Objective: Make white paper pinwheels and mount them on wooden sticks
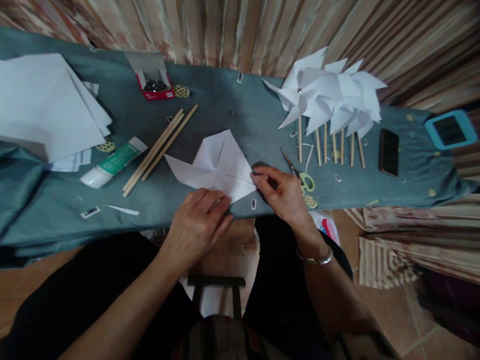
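A white paper pinwheel point(221, 165) without a stick lies on the cloth in front of me, slit toward its middle and partly folded. My right hand point(279, 190) pinches its right corner between thumb and fingers. At the near edge, my left hand point(198, 220) has its fingers curled over the paper, gripping it; the thumb tip is partly hidden. Green-handled scissors point(300, 172) lie just beyond my right hand. To the left are several wooden sticks point(161, 150) and a white-and-green glue bottle point(114, 162).
Finished pinwheels point(333, 95) on sticks lie overlapped at the back right. Farther right are a black phone point(389, 152) and a blue-framed device point(450, 130). A red box point(155, 87) of small metal pins stands at the back. Paper sheets point(48, 105) are stacked at left.
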A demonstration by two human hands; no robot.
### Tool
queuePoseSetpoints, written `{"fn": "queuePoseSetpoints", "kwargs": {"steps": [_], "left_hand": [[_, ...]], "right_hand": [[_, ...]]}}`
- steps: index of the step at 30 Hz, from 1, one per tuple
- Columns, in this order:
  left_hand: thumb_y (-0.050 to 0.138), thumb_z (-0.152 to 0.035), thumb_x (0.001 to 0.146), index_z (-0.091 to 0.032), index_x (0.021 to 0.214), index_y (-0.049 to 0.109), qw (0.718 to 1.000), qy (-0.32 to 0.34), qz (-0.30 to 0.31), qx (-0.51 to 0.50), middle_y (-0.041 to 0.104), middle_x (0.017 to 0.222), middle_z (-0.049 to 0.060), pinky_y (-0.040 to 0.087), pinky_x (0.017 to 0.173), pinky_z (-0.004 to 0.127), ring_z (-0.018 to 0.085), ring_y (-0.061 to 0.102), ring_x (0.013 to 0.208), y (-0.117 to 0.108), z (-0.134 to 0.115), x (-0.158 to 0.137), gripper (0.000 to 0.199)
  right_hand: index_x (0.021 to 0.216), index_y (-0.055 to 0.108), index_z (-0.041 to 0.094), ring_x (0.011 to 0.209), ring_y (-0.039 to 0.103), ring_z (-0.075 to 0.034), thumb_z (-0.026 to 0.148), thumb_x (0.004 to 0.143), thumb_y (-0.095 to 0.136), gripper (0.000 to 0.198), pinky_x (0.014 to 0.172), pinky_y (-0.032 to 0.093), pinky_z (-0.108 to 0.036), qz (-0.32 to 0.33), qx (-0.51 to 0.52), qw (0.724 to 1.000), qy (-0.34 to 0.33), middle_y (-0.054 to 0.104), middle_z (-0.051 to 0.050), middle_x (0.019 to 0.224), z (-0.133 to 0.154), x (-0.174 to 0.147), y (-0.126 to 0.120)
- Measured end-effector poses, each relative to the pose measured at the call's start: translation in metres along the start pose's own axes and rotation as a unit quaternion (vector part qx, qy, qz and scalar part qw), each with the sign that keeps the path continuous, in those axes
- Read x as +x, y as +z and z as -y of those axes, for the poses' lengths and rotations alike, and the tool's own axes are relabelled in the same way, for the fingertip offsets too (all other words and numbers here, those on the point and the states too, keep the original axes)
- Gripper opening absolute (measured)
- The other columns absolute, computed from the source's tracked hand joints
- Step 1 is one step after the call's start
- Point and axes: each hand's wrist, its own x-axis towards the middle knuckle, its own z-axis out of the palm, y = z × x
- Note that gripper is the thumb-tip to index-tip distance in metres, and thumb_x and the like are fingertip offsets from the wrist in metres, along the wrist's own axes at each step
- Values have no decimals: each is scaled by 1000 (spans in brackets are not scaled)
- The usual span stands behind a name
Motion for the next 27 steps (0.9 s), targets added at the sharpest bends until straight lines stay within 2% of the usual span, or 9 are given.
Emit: {"fn": "queuePoseSetpoints", "kwargs": {"steps": [4, 10, 16, 18, 21, 27], "left_hand": [[56, -18, 90, -18, 102, 62, 999, -36, 38, 12, 67, 100, 8, 55, 74, 37, 24, 61, 89, 5, -1, 2, 13], [53, -15, 92, -16, 99, 65, 999, -19, 25, 22, 69, 97, 8, 56, 73, 34, 22, 63, 87, 2, -1, 3, 14], [54, -12, 90, -12, 95, 67, 999, 11, 44, 17, 69, 97, 9, 57, 75, 35, 23, 63, 87, 0, -3, -1, 13], [55, -11, 89, -10, 95, 67, 999, 20, 47, 7, 70, 98, 10, 57, 76, 36, 23, 63, 88, 0, -4, -4, 14], [55, -9, 89, -9, 100, 68, 999, 18, 47, -5, 70, 106, 12, 57, 80, 37, 24, 61, 92, 1, -4, -6, 17], [49, -10, 92, -9, 116, 63, 995, 42, 85, 13, 65, 126, 11, 55, 80, 40, 25, 58, 97, 8, -5, -6, 28]], "right_hand": [[103, 74, 21, 74, 70, -18, 31, 85, 62, 23, 75, 57, -34, -16, -7, 1000, -2, 77, -3, 86, -3, -1, -4], [106, 73, 23, 94, 72, -20, 29, 89, 58, 23, 90, 57, -39, -19, 14, 1000, -13, 77, -3, 102, -9, -4, -9], [103, 72, 21, 111, 65, -19, 13, 88, 48, 30, 101, 50, -42, 9, 24, 994, -107, 71, -6, 116, -8, -9, -16], [100, 72, 21, 113, 63, -20, 9, 87, 45, 32, 101, 49, -42, 41, 18, 990, -135, 68, -7, 122, -6, -13, -16], [99, 72, 19, 109, 62, -20, 6, 86, 46, 32, 98, 50, -42, 87, 2, 983, -163, 67, -8, 119, -3, -19, -13], [109, 69, 21, 109, 58, -23, 8, 90, 46, 32, 96, 51, -42, 112, -61, 974, -189, 65, -7, 116, 3, -24, -9]]}}
